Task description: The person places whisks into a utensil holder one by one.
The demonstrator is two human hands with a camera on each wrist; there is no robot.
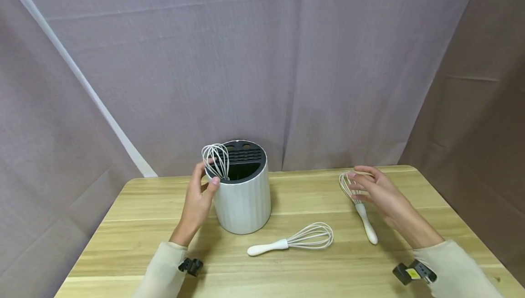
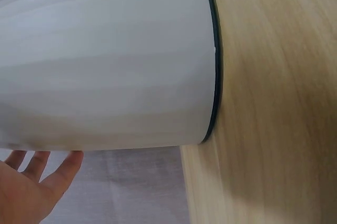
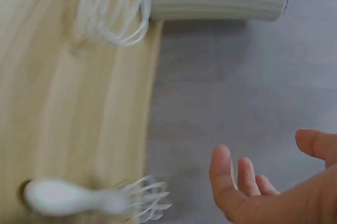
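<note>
Left grip (image 1: 198,197) loose against holder (image 1: 244,202); right grip (image 1: 379,188) apart, seemingly over whisk (image 1: 361,207).

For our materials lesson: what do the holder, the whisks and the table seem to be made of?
Holder: matte white, ribbed wall, likely ceramic or plastic; black slotted insert.
Whisks: smooth white handle, pale thick loops, probably silicone-coated wire.
Table: pale streaked grain, wood or a wood-look laminate.

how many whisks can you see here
3 white wire whisks: one standing in the white ribbed holder, one lying on the wooden table, one by the right hand.
</note>
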